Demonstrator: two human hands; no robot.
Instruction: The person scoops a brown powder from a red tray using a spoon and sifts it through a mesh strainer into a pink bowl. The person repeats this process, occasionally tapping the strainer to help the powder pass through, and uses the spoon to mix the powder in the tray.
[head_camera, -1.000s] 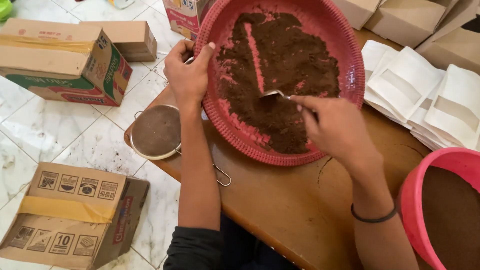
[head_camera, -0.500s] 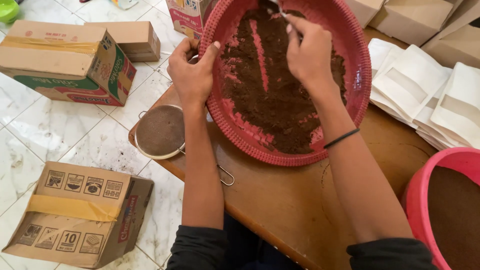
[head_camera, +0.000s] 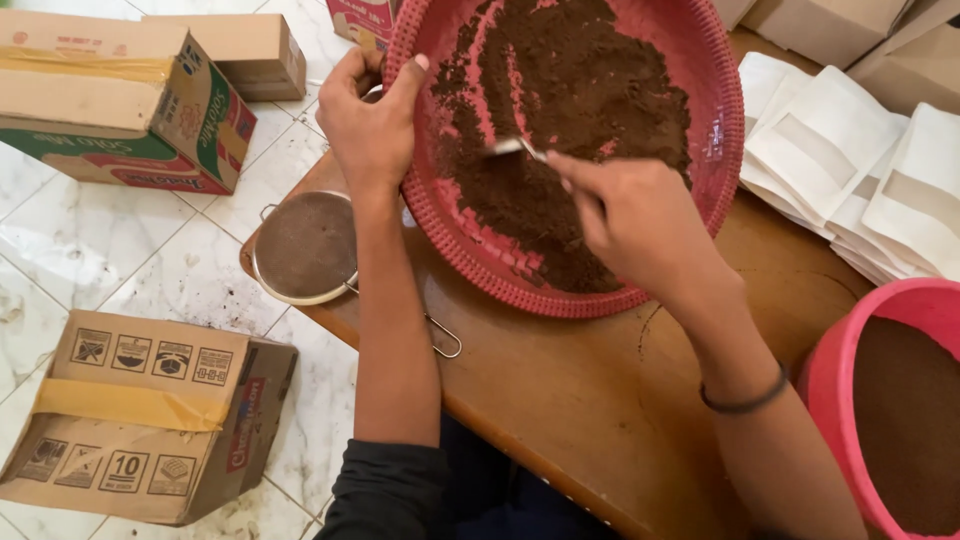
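Head view: left hand (head_camera: 368, 125) is gripping the round red ribbed tray's (head_camera: 470, 235) rim, upper centre; right hand (head_camera: 635, 220), fingers closed, is pinching a metal spoon (head_camera: 515, 147) in grainy brown powder (head_camera: 570, 95) on the wooden table (head_camera: 570, 400).

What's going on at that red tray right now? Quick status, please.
Left hand grips red tray rim. Right hand holds spoon in brown powder. Sieve beside tray, not in the way.
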